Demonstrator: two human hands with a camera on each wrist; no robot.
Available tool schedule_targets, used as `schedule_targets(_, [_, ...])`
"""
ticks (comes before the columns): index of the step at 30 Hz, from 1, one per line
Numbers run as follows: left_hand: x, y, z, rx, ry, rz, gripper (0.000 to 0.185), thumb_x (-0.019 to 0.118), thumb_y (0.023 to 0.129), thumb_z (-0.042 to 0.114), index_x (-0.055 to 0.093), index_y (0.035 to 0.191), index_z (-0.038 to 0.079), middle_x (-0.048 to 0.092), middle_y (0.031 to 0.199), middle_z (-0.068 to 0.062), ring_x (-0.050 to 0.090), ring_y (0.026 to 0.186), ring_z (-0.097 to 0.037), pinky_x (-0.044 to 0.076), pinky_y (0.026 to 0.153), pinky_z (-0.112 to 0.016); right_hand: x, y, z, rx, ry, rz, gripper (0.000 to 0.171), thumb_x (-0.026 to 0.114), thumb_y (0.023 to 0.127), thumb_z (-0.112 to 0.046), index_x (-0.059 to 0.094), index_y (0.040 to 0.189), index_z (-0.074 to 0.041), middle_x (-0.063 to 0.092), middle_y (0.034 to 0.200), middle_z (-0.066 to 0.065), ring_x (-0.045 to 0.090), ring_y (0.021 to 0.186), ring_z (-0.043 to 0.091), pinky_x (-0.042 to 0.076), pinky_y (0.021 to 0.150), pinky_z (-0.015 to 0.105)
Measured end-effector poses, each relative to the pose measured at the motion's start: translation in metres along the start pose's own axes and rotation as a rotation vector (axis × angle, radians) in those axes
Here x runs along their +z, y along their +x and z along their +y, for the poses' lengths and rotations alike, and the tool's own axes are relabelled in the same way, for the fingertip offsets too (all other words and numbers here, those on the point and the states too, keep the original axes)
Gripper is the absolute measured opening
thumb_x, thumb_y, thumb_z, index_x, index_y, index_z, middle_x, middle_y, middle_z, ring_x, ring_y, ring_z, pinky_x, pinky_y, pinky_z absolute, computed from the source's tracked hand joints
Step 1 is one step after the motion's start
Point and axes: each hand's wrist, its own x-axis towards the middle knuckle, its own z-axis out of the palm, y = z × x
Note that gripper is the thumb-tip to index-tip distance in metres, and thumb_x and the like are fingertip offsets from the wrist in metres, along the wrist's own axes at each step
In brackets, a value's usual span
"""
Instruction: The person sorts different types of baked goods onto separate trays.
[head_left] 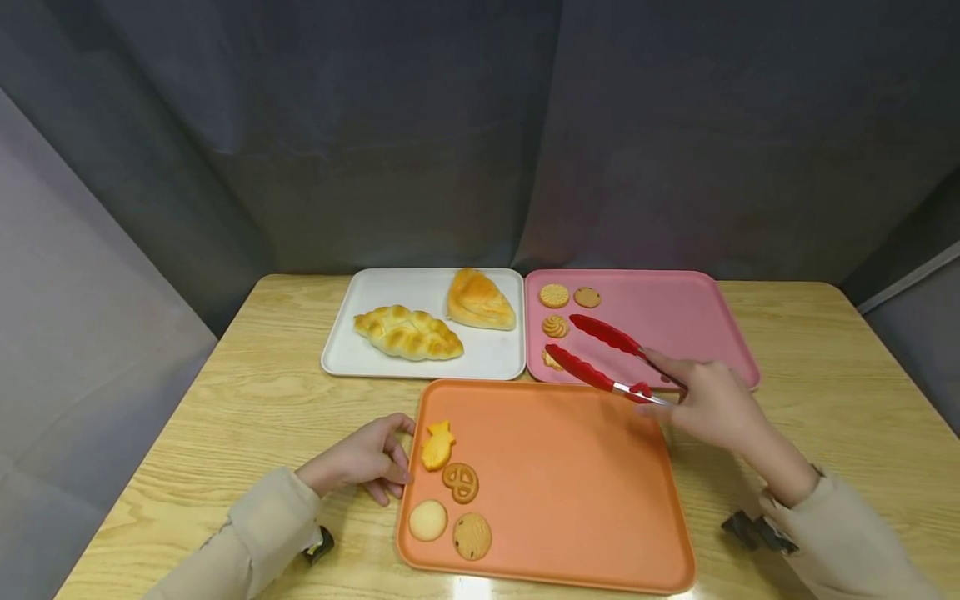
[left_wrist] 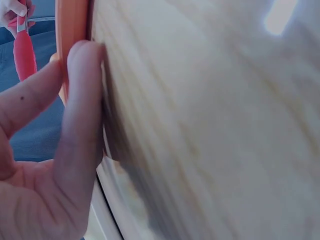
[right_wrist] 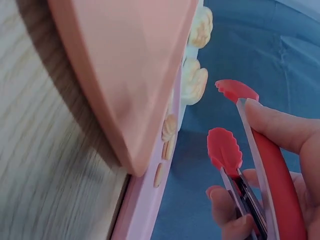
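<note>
My right hand [head_left: 720, 404] grips red-tipped metal tongs [head_left: 581, 367], also seen in the right wrist view with their arms spread and nothing between the tips. The tongs hang over the front left of the pink tray [head_left: 675, 317]. Near their tips lie a swirl cookie [head_left: 555, 326], a round biscuit [head_left: 554, 296] and a chocolate-chip cookie [head_left: 587, 297]; another cookie [head_left: 551, 360] is partly hidden by the tongs. At the left rim of the orange tray [head_left: 570, 483], my left hand [head_left: 371, 458] pinches the edge, thumb and finger either side of it in the left wrist view.
On the orange tray's left side sit a pineapple-shaped cookie [head_left: 438, 446], a pretzel [head_left: 461, 482], a plain round cookie [head_left: 428, 521] and a chip cookie [head_left: 472, 536]. A white tray [head_left: 390, 292] behind bears a braided bread [head_left: 408, 332] and a triangular pastry [head_left: 480, 298]. Dark curtains [head_left: 405, 133] hang behind.
</note>
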Motion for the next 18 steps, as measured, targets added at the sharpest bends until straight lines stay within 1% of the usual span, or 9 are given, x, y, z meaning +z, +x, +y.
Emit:
schedule_targets(5, [0.001, 0.000, 0.001, -0.005, 0.014, 0.003, 0.050, 0.062, 0.078, -0.007, 0.035, 0.121, -0.002, 0.057, 0.072, -0.013, 0.058, 0.051, -0.018, 0.052, 0.042, -0.034, -0.002, -0.007, -0.008, -0.022, 0.007, -0.009, 0.068, 0.083, 0.063, -0.026, 0.058, 0.122, -0.002, 0.048, 0.052, -0.011, 0.026, 0.046, 0.006, 0.027, 0.039, 0.020])
schedule_targets(8, [0.001, 0.000, 0.000, -0.003, 0.022, 0.004, 0.050, 0.062, 0.078, -0.007, 0.036, 0.120, -0.002, 0.057, 0.072, -0.013, 0.058, 0.051, -0.018, 0.052, 0.041, -0.034, -0.003, -0.010, -0.012, -0.029, 0.009, -0.017, 0.068, 0.083, 0.062, -0.027, 0.058, 0.122, -0.003, 0.046, 0.053, -0.013, 0.021, 0.047, 0.005, 0.024, 0.038, 0.019])
schedule_targets(10, [0.001, 0.000, 0.001, -0.003, 0.028, 0.004, 0.049, 0.061, 0.078, -0.007, 0.036, 0.120, -0.001, 0.057, 0.072, -0.013, 0.058, 0.051, -0.019, 0.051, 0.041, -0.034, -0.003, -0.012, -0.014, -0.032, 0.008, -0.021, 0.069, 0.083, 0.062, -0.028, 0.059, 0.121, -0.004, 0.043, 0.053, -0.013, 0.020, 0.048, 0.005, 0.022, 0.039, 0.019])
schedule_targets(13, [0.001, 0.001, 0.001, -0.003, 0.035, 0.006, 0.049, 0.061, 0.078, -0.007, 0.036, 0.119, -0.001, 0.057, 0.072, -0.013, 0.058, 0.051, -0.019, 0.051, 0.041, -0.035, -0.003, -0.015, -0.017, -0.030, 0.018, -0.026, 0.069, 0.084, 0.060, -0.028, 0.060, 0.120, -0.004, 0.047, 0.056, -0.013, 0.021, 0.046, 0.004, 0.022, 0.038, 0.019])
schedule_targets(14, [0.001, 0.001, 0.001, -0.004, 0.032, 0.007, 0.049, 0.061, 0.078, -0.008, 0.036, 0.119, -0.001, 0.057, 0.072, -0.013, 0.058, 0.051, -0.019, 0.051, 0.041, -0.035, -0.003, -0.015, -0.018, -0.033, 0.025, -0.027, 0.068, 0.084, 0.060, -0.027, 0.060, 0.120, -0.004, 0.053, 0.059, -0.010, 0.026, 0.047, 0.003, 0.024, 0.039, 0.019])
schedule_targets(16, [0.002, 0.001, 0.001, -0.006, 0.029, 0.007, 0.049, 0.061, 0.077, -0.008, 0.036, 0.119, -0.001, 0.056, 0.072, -0.013, 0.058, 0.051, -0.019, 0.051, 0.041, -0.035, -0.003, -0.017, -0.020, -0.041, 0.041, -0.033, 0.067, 0.084, 0.060, -0.025, 0.060, 0.119, -0.004, 0.062, 0.068, -0.005, 0.032, 0.047, 0.002, 0.027, 0.039, 0.018])
schedule_targets(18, [0.002, 0.002, 0.001, -0.008, 0.026, 0.008, 0.049, 0.060, 0.077, -0.009, 0.036, 0.119, -0.001, 0.056, 0.072, -0.013, 0.058, 0.051, -0.019, 0.052, 0.041, -0.034, -0.003, -0.019, -0.022, -0.040, 0.049, -0.045, 0.066, 0.084, 0.061, -0.023, 0.060, 0.119, -0.005, 0.067, 0.078, 0.000, 0.034, 0.045, 0.001, 0.028, 0.039, 0.018])
